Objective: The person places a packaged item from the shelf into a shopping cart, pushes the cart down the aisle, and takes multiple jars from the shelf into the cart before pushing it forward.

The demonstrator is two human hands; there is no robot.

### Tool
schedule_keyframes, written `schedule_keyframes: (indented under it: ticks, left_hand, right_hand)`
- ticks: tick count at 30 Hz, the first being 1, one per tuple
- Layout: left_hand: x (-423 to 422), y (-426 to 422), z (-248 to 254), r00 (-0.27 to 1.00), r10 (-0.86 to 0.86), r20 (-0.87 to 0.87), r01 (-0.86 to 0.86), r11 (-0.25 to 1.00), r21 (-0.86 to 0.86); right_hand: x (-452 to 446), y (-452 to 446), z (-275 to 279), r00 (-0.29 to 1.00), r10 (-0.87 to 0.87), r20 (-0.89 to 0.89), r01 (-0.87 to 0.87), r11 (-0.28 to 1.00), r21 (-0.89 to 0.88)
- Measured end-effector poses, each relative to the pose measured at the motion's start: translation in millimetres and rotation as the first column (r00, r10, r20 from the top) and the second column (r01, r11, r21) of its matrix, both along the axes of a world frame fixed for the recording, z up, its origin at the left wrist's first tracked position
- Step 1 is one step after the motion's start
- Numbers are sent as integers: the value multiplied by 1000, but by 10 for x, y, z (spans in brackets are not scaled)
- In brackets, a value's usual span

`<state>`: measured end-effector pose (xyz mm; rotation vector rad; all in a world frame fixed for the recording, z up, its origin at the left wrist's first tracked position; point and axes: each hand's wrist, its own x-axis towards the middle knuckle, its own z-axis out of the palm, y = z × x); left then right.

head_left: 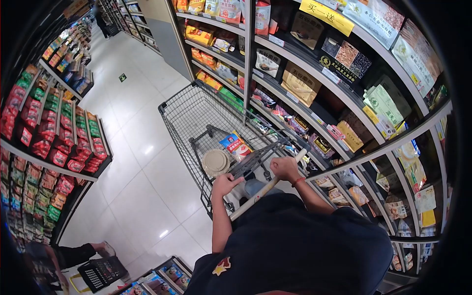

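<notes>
A wire shopping cart (182, 115) stands in front of me, its pale handle (255, 197) running diagonally near my body. My left hand (227, 185) is closed at the cart's rear edge, thumb toward the grey folding panel. My right hand (285, 169) is closed like a fist just beyond the handle, a red band at its wrist. What the curled fingers of either hand hold is hidden. In the cart lie a round beige lidded container (215, 162) and a red and blue package (236, 145).
Shelves of bagged goods (300, 84) rise close on the right. Red and green packages fill a rack (59, 130) at the left. At lower left are a person's leg (76, 254) and a black basket (102, 273). Another person (101, 19) stands far down the tiled aisle.
</notes>
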<state>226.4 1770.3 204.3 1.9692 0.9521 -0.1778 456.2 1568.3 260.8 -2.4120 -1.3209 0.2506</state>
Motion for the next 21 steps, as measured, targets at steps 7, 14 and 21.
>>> schedule_keyframes:
  ticks: [7, 14, 21]
  left_hand:
    - [-2, -52, -37, 989, 47, 142, -50, 999, 18]
    - [-18, -49, -41, 983, 46, 180, -51, 998, 21]
    - [-13, -30, -71, 984, 33, 176, -39, 999, 31]
  right_hand:
    - [21, -10, -34, 1000, -7, 13, 7, 1000, -16]
    - [-2, -10, 4, 1000, 9, -8, -9, 1000, 17]
    - [6, -9, -52, 1000, 5, -3, -5, 999, 41]
